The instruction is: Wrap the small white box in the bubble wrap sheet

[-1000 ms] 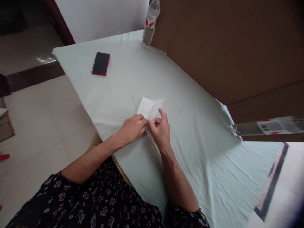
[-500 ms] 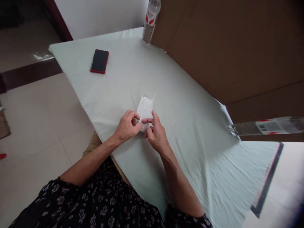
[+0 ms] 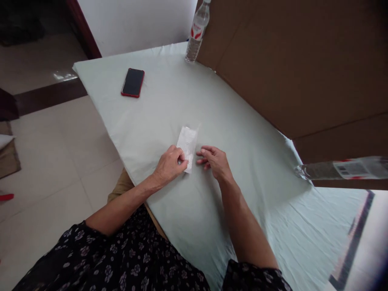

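A small white rectangular packet [image 3: 187, 139], thin and crinkled, lies on the pale green cloth of the table in front of me. Whether it is paper or a film sleeve I cannot make out. My left hand [image 3: 170, 165] is closed in a pinch on its lower left part, hiding that edge. Just right of the packet, apart from it, my right hand [image 3: 216, 161] hovers low over the cloth with its fingers loosely spread and nothing visible in them.
A phone in a red case [image 3: 132, 83] lies at the back left. One clear water bottle [image 3: 196, 34] stands at the back against a large brown cardboard panel [image 3: 291, 68]; another bottle [image 3: 342, 167] is at the panel's right end. The table's left edge [image 3: 104, 123] drops to a tiled floor.
My right hand has let go of the packet and moved right, its fingers opening. My left hand keeps its pinch at the lower part. The whole view has shifted slightly.
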Tool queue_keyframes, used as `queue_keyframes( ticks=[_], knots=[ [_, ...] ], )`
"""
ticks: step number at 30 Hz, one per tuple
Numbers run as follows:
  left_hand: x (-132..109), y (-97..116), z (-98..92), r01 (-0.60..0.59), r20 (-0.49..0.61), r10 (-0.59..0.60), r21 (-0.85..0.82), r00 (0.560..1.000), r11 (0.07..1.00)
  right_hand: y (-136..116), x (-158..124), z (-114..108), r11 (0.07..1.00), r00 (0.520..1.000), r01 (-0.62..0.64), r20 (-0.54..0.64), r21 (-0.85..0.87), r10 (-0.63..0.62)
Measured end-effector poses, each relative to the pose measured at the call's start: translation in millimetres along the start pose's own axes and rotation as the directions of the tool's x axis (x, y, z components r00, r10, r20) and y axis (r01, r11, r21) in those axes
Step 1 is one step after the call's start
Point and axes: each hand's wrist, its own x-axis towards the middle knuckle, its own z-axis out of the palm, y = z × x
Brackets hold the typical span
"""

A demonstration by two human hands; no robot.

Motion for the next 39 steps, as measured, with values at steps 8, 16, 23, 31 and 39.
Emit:
queue_keyframes(
  ticks=[8,16,23,31,39],
  knots=[
    [-4,7,-1.7,-0.033,0.075,0.020,0.176,0.997,0.984,-17,34,29,0.989,0.989,0.036,0.145,-0.147,-0.015],
    [3,16,-10.9,-0.062,0.227,-0.015,0.328,0.974,0.943,-21,46,32,0.978,0.988,0.091,0.142,-0.190,-0.065],
    [5,9,-11.1,-0.022,0.208,-0.033,0.255,0.978,0.967,-21,45,39,0.974,0.954,0.225,0.204,0.000,-0.221],
    [-8,-8,-0.4,0.046,-0.037,-0.043,0.080,0.998,0.996,-8,2,30,0.931,0.891,0.308,0.283,0.197,-0.354],
    [-3,-16,-4.7,-0.080,-0.024,0.080,-0.003,0.996,0.997,3,-25,20,0.911,0.859,0.412,0.332,0.003,-0.389]
  ],
)
